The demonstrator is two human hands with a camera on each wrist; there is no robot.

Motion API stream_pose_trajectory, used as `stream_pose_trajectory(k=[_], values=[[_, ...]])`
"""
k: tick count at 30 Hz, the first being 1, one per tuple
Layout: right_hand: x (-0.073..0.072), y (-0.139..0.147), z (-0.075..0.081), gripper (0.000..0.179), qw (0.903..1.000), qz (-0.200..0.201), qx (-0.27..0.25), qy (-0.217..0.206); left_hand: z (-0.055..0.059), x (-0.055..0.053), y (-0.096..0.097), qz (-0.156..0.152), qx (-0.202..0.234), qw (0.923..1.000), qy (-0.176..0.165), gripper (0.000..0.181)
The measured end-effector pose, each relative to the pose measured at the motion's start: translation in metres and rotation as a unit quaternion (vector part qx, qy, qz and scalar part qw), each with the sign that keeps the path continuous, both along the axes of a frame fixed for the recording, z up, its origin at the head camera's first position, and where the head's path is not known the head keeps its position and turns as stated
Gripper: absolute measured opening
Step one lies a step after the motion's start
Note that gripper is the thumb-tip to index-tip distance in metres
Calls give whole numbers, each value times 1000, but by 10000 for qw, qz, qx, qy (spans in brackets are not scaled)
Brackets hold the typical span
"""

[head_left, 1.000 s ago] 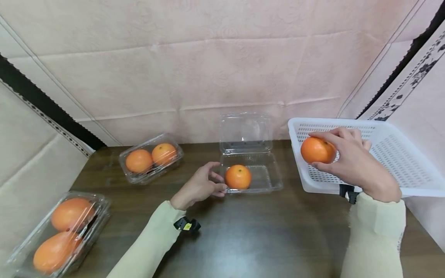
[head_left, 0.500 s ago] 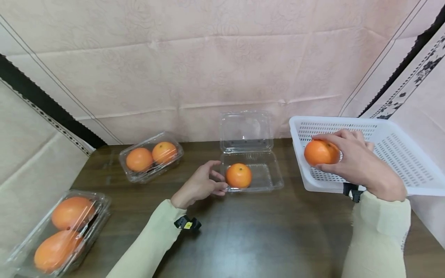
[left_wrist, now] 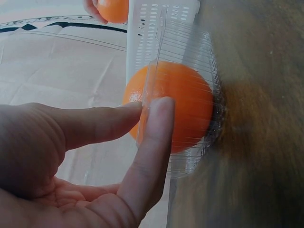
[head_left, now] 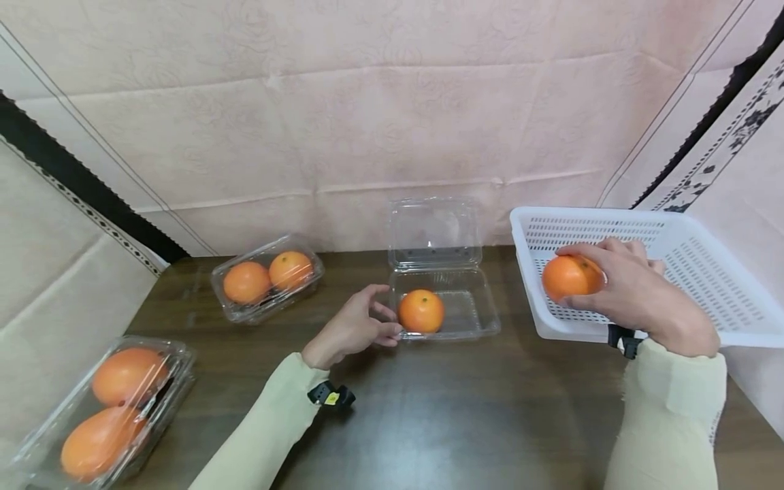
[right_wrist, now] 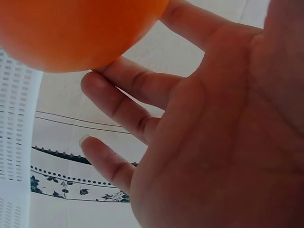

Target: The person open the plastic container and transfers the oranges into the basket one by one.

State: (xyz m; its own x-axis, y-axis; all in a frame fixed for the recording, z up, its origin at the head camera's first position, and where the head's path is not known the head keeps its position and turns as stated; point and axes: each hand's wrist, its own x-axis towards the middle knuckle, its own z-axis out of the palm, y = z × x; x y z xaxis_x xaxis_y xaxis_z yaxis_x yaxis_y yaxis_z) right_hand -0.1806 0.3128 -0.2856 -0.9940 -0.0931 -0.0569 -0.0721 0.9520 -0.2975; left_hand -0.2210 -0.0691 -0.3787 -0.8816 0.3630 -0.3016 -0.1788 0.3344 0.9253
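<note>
My right hand (head_left: pixel 631 292) holds an orange (head_left: pixel 572 278) between thumb and fingers, over the left part of a white perforated basket (head_left: pixel 729 272). In the right wrist view the orange (right_wrist: pixel 80 28) touches the fingers, while the little finger stands free of it. My left hand (head_left: pixel 355 323) pinches the near left rim of a clear plastic clamshell box (head_left: pixel 465 309), thumb and a finger meeting at the edge in the left wrist view. The box's lid (head_left: pixel 435 231) stands raised at the back. One orange (head_left: pixel 420 311) sits in the box's left half.
At the back left, a closed clear box (head_left: pixel 266 279) holds two oranges. Another closed clear box (head_left: pixel 116 415) with two oranges lies at the front left. A pink cloth wall (head_left: pixel 367 136) rises behind the brown table (head_left: pixel 459 408).
My right hand has shifted slightly right and lower with the orange, deeper over the basket. The left hand stays at the box's rim.
</note>
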Motion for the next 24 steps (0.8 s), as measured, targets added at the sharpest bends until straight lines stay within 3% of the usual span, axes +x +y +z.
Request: stream_pose_trajectory(k=[24], values=[[-8,6,-21,73,9987,-109,47,-493,1,-1,0,20,-33,10000,-43,81]])
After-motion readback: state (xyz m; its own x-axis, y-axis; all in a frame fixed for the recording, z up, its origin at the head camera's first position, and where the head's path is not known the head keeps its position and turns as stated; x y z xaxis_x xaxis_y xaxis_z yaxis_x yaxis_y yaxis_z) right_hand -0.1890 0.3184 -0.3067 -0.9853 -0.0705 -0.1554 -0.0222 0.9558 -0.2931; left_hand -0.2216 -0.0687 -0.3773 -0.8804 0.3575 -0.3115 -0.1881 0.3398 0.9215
